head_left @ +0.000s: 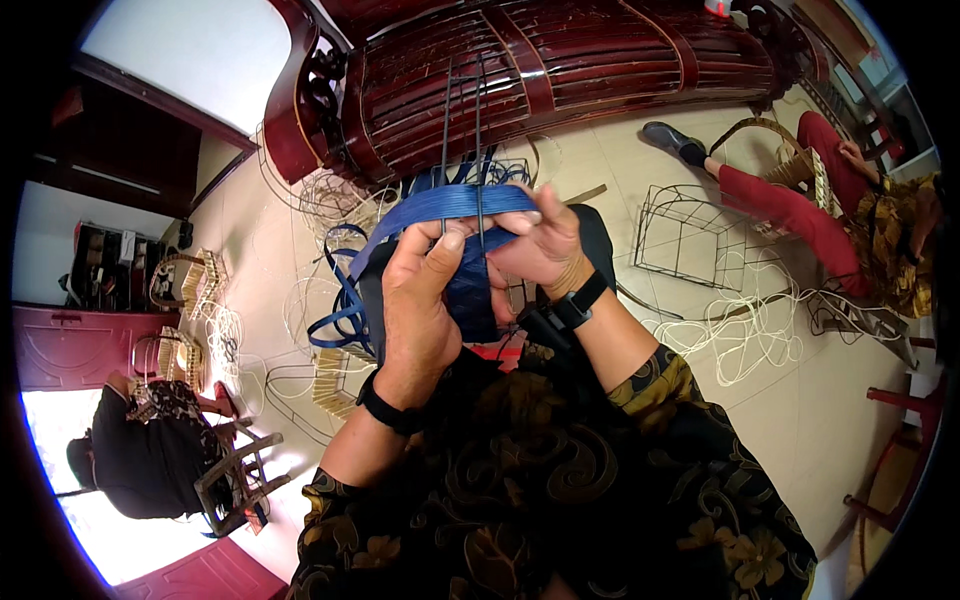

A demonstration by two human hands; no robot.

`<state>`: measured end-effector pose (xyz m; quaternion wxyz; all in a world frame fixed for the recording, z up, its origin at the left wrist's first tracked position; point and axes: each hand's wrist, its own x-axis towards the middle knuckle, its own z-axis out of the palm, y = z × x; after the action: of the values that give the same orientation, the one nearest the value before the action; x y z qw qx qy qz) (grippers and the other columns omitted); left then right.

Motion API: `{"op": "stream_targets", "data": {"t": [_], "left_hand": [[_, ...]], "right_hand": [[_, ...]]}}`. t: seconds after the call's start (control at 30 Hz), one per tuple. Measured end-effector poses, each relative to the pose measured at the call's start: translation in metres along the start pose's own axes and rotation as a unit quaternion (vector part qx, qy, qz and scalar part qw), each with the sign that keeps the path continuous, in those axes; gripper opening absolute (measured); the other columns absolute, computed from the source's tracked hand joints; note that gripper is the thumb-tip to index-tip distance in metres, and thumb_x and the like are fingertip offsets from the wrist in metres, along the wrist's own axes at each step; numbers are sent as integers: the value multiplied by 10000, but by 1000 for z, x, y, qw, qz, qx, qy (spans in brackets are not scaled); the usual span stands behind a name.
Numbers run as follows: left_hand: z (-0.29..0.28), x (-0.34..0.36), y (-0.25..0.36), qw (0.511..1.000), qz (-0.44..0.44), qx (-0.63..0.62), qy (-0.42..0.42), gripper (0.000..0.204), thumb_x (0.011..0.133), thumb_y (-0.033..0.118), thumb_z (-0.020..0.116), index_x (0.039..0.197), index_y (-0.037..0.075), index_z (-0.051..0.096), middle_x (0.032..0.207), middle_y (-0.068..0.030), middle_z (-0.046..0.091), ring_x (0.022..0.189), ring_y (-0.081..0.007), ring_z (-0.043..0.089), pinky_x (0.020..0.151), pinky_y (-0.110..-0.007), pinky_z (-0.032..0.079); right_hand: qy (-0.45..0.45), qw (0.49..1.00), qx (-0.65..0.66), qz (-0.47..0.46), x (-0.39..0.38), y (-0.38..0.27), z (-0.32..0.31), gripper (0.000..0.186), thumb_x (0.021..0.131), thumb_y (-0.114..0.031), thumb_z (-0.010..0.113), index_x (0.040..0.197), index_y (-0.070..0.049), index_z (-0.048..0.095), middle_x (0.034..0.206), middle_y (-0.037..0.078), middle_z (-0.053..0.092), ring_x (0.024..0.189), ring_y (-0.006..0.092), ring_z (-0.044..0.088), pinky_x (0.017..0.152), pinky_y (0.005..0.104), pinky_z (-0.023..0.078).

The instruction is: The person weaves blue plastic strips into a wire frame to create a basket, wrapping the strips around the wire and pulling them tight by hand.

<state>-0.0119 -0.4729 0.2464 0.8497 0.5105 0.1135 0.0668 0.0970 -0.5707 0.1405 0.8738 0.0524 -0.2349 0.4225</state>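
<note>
Pale floor [625,215] is lying open between our right hand [545,240] and the wire frame [690,242] rightward; left hand [418,275] and right are both gripping the blue band [425,206] between them, edges crossing dark rods [446,130].

The strips [515,199] are deep blue, the rods [447,120] dark, the person's shirt [560,470] black with gold-brown flowers and scrolls, the settee [610,60] glossy red-brown, a co-worker's trousers [770,205] red, the floor [800,430] cream.

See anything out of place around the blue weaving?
The pale cord on the floor at right sprawls in loose, overlapping loops rather than a neat coil, so it looks untidy. No damage stands out on the blue band.
</note>
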Motion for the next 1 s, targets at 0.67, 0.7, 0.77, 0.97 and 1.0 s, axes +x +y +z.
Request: {"op": "stream_targets", "data": {"t": [0.67,0.7,0.77,0.97,1.0], "left_hand": [[2,7,2,992,-27,109,-57,223,998,154,429,1153,-3,459,729,-105,591,509,-178,602,498,-287,503],[3,7,1,992,-26,111,-60,216,997,150,429,1147,-1,462,728,-104,593,510,-178,603,498,-284,501],[3,9,-2,991,-18,118,-61,201,995,142,428,1135,3,469,727,-102,595,512,-176,604,497,-280,499],[11,19,-10,993,-22,103,-58,162,973,115,447,1077,5,506,706,-119,612,490,-192,583,466,-268,485],[7,16,-5,994,-12,102,-42,160,968,109,448,1072,1,505,714,-121,612,486,-194,573,469,-272,490]], "right_hand": [[429,647,-627,-56,-97,-121,39,346,958,-369,563,1092,-64,655,831,53,655,770,167,599,800,279,467],[433,555,-706,-77,-82,-114,48,325,948,-336,580,1102,-60,655,873,67,669,814,177,619,833,284,470],[365,442,-813,-105,-52,-99,73,334,885,-276,661,1120,-38,650,1037,118,693,955,228,655,902,321,480],[195,550,-812,16,0,-41,107,231,842,-174,698,982,8,670,852,51,666,801,139,603,733,276,474],[217,576,-788,7,-4,-40,103,188,857,-157,685,932,16,672,803,32,651,756,111,578,687,259,460]]}}
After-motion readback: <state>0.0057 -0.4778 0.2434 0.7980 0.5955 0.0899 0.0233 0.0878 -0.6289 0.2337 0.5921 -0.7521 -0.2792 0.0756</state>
